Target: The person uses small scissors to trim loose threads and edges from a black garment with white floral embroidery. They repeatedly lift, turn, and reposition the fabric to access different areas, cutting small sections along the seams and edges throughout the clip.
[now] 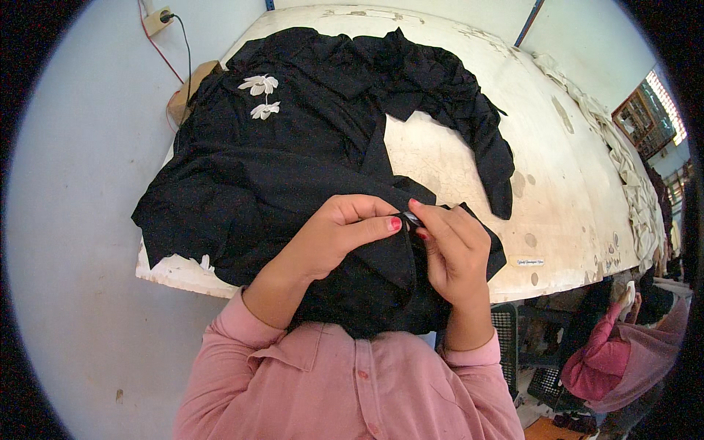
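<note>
A large black garment [257, 169] with white flower motifs [259, 86] is spread over the table, and part of it hangs off the near edge against my body. My left hand [341, 231] pinches an edge of the black cloth between thumb and fingers. Close beside it, my right hand [455, 249] is closed on the same part of the garment. A small shiny grey piece [412, 218] shows at the right fingertips; whether it is a tool or part of the garment I cannot tell.
The pale, stained worktable [565, 213] has a small printed strip [530, 262] near its front edge. Off-white cloth [631, 176] lies along the right side. A wall socket with a plug [158, 20] is at upper left. Another person [623, 352] sits at lower right beside dark crates [546, 381].
</note>
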Available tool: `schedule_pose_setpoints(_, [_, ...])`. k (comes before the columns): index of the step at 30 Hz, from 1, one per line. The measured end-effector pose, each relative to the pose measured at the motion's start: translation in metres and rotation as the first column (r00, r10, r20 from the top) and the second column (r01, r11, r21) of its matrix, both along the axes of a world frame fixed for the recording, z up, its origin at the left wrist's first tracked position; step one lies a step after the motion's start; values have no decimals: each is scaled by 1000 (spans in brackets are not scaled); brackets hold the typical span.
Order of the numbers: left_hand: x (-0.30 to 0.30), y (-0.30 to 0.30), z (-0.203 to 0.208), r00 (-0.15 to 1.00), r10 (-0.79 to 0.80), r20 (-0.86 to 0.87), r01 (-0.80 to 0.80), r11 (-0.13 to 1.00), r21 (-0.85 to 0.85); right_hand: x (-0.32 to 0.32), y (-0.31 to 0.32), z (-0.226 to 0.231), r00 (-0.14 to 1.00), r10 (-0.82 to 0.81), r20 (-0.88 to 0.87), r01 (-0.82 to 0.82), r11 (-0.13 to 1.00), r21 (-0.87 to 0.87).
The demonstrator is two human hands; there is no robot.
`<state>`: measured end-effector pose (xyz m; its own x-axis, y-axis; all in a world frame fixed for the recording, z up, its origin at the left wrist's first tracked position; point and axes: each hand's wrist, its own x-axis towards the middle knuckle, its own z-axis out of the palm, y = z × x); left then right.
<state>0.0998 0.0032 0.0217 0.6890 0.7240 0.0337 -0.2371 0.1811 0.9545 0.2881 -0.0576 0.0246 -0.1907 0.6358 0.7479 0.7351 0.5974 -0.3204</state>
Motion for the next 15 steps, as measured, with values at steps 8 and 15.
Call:
schedule_pose_setpoints(8, [3, -6, 13, 925, 317, -210, -105, 743, 661, -12, -10, -12, 720, -28, -694, -355, 844, -402])
schedule_pose_setpoints(15, [-38, 16, 21, 614, 770, -173, -23, 238, 971, 15, -10, -6, 925, 21, -380, 2, 998, 58])
